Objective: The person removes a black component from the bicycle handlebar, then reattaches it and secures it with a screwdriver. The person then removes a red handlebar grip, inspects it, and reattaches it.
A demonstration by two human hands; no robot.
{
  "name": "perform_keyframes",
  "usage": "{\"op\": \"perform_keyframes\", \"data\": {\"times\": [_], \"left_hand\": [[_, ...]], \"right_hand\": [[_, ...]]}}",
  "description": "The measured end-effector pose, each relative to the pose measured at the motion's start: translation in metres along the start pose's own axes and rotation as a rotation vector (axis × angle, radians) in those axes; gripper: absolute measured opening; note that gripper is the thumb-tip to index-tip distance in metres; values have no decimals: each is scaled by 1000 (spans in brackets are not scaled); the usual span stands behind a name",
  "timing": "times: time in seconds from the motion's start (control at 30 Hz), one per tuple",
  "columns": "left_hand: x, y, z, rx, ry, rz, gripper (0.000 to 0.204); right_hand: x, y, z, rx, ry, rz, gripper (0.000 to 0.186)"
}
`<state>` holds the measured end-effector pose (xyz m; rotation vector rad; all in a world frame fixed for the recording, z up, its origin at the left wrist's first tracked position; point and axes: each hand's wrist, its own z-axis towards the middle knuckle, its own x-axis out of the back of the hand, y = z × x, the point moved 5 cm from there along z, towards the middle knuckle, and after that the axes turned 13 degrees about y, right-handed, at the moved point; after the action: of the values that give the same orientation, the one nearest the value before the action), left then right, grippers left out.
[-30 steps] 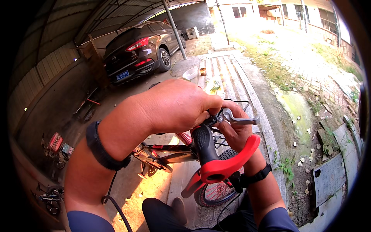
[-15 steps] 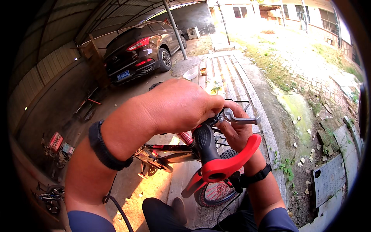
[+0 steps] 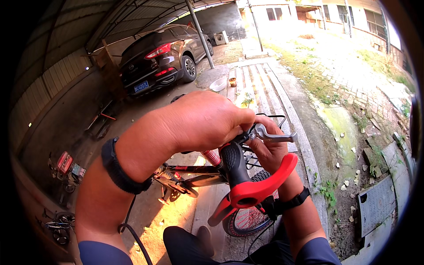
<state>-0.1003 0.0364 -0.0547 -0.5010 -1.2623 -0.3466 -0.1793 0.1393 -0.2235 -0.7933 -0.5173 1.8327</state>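
A bicycle handlebar with a black rubber grip points toward me, its red bar end curving up to the right. Beyond the grip sits a silver brake lever. My right hand is closed on this lever near its pivot, thumb below it. My left hand reaches across over the bar, thumb and fingers pinched together at the lever's mount; what they pinch is hidden. Beneath are the red-and-black frame and a wheel with red spokes.
A dark car is parked under the shelter, near a metal post. A white bowl and a small tin stand on the slatted paving ahead. Stone slabs lie at right; a toy-like vehicle is at left.
Both hands stay at the brake lever. My left wrist and fingers have shifted very slightly; otherwise nothing visibly differs.
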Motion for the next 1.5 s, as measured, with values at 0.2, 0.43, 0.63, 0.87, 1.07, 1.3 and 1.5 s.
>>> {"op": "perform_keyframes", "data": {"times": [0.2,0.43,0.63,0.87,1.07,1.3,1.5], "left_hand": [[-3,-4,-1,39,-17,-21,17],[16,-18,-6,128,278,-254,17],[36,-41,7,177,1092,-1066,38],[13,-42,10,250,1260,-1096,40],[2,-37,13,256,1265,-1188,34],[-1,-39,9,287,1233,-1133,41],[0,-50,12,387,906,-1032,37]], "right_hand": [[1,2,-1,34,12,-33,48],[1,6,0,48,16,13,50],[-3,9,0,12,15,1,52],[-2,2,-1,58,4,-4,51],[-3,3,-1,94,13,1,52],[-3,3,-1,69,12,2,52],[-3,2,-2,64,2,9,51]]}}
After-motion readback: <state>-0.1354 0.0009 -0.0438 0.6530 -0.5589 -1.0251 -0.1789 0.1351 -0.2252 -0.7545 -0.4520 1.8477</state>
